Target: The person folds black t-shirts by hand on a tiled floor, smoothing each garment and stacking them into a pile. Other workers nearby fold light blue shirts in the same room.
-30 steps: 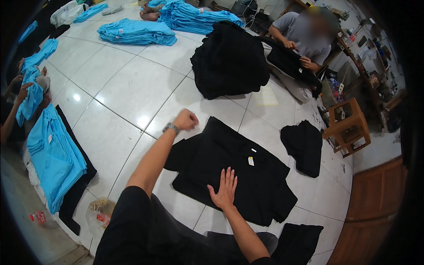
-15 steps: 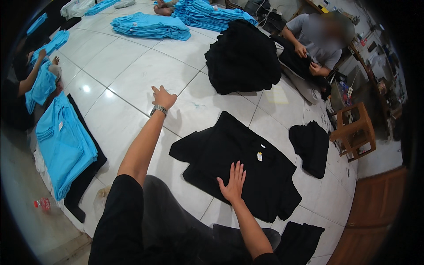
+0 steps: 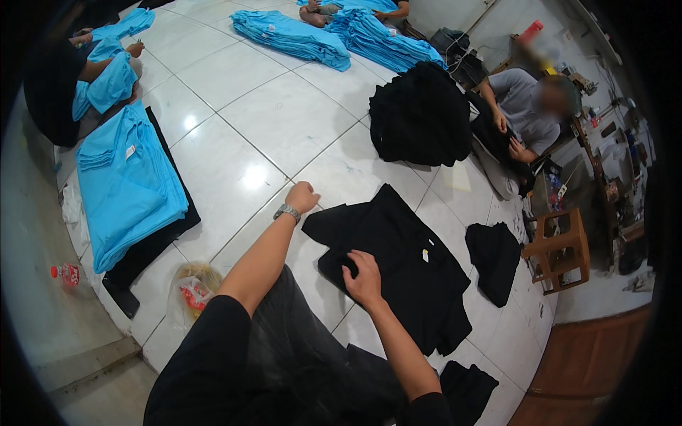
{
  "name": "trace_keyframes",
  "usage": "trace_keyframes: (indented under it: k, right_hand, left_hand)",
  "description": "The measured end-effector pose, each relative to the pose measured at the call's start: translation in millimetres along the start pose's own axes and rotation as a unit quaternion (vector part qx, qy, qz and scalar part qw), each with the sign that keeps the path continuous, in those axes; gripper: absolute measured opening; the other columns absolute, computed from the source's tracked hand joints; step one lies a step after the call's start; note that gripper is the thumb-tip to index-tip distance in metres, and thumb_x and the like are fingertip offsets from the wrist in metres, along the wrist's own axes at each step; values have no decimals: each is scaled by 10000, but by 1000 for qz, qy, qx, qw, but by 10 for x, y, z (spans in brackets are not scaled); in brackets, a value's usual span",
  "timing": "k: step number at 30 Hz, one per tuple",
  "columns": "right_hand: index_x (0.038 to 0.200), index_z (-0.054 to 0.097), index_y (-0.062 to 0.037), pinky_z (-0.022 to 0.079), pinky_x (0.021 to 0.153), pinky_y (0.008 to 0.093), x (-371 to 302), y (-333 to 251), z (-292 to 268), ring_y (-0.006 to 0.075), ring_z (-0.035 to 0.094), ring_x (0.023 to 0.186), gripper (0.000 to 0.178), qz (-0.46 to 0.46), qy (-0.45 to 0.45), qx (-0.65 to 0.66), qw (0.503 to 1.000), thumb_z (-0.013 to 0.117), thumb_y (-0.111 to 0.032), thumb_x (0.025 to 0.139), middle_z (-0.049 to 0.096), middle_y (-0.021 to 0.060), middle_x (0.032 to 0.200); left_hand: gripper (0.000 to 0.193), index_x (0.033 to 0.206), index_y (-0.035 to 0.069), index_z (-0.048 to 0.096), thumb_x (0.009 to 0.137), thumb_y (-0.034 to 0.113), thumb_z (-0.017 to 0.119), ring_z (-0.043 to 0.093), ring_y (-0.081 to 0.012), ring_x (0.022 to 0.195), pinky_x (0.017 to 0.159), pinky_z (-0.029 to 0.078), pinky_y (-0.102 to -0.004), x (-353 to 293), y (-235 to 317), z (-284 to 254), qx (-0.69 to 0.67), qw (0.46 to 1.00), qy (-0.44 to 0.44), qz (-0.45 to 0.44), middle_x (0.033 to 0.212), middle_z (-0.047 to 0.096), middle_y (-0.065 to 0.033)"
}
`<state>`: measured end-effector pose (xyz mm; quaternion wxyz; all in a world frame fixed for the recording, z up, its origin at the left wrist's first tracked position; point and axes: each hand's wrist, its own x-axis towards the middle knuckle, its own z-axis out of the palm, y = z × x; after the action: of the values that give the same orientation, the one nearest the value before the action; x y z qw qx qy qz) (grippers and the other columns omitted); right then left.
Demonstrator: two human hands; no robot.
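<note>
A black T-shirt [image 3: 405, 263] lies spread on the white tile floor before me, with a small white and yellow tag [image 3: 425, 255] at its neck. On its near left part rests my right hand [image 3: 364, 279], fingers bent and thumb apart, with no cloth visibly gripped. My left hand [image 3: 303, 197], with a metal watch at the wrist, hovers beyond the shirt's left corner. Its fingers are curled in and nothing shows in them.
A tall black garment pile [image 3: 419, 117] stands ahead, beside a seated person [image 3: 526, 106] handling black cloth. Light-blue shirts [image 3: 131, 188] lie at left near another person. Further: folded black cloth [image 3: 491, 259], a brown stool [image 3: 558, 248], a plastic bag [image 3: 192, 291], a bottle [image 3: 65, 274].
My left hand has come lower and its spread fingers have curled. The right hand, flat on the shirt before, now has bent fingers and sits nearer its left edge. The view has shifted.
</note>
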<state>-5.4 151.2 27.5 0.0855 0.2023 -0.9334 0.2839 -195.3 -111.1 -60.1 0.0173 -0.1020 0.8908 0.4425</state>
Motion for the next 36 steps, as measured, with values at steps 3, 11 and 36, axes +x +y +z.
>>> trace_keyframes:
  k: [3, 11, 36]
  right_hand:
    - [1133, 714, -20, 542, 938, 425, 296, -199, 152, 337, 656, 1081, 307, -7, -88, 5, 996, 747, -109, 841, 708, 133, 1175]
    - [1179, 672, -19, 529, 937, 448, 736, -314, 701, 341, 617, 1084, 375, 10, -158, -53, 986, 751, -95, 821, 640, 130, 1116]
    - [1001, 637, -41, 556, 788, 485, 861, -134, 1023, 359, 642, 968, 205, 112, -74, 21, 991, 743, -140, 856, 607, 150, 1006]
  left_hand:
    - [438, 1048, 54, 765, 775, 379, 873, 718, -348, 1055, 910, 576, -443, -59, 87, 11, 66, 995, -75, 26, 1093, 757, -186]
    - [357, 884, 82, 763, 721, 365, 908, 747, -324, 952, 843, 592, -423, -142, 405, 172, 132, 976, -168, 49, 953, 778, -140]
    - [341, 1167, 28, 699, 850, 86, 811, 685, -250, 807, 749, 549, -382, 5, 548, 328, -97, 980, -155, 80, 913, 711, -120]
